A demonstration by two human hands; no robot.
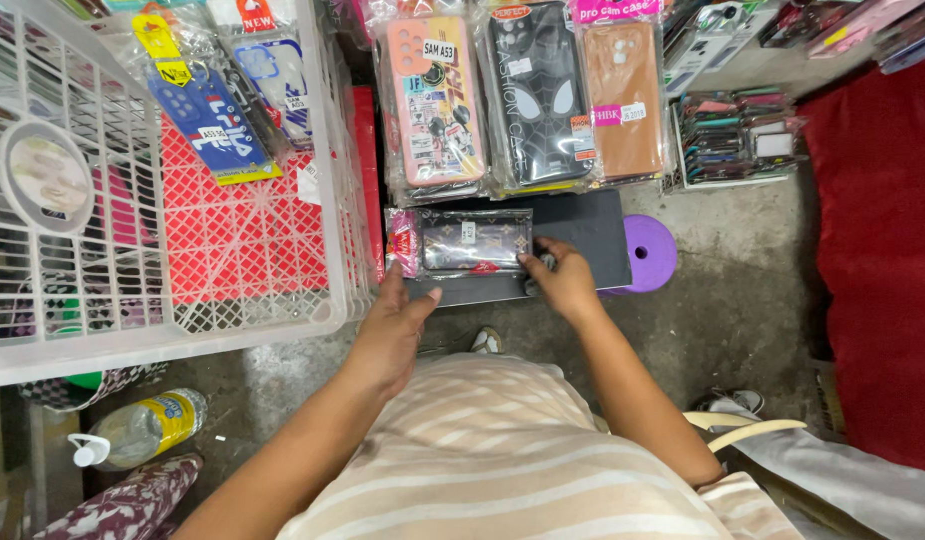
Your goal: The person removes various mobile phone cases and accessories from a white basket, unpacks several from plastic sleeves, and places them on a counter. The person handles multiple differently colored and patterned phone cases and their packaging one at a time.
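Observation:
A dark patterned phone case in a clear plastic sleeve (469,243) lies flat on a dark grey board (592,232). My left hand (390,335) rests at the board's near left edge, thumb up by the sleeve's lower left corner. My right hand (560,277) pinches the sleeve's right end with its fingertips. Behind the board stand three stacks of packaged cases: a pink one (434,100), a black one with a mask design (538,92) and a brown one (622,98).
A white lattice basket (182,320) at the left holds more packaged cases, a blue one (210,125) on top. A purple stool (650,252) stands under the board. A red cloth (882,250) covers the right side. A plastic bottle (142,428) lies on the concrete floor.

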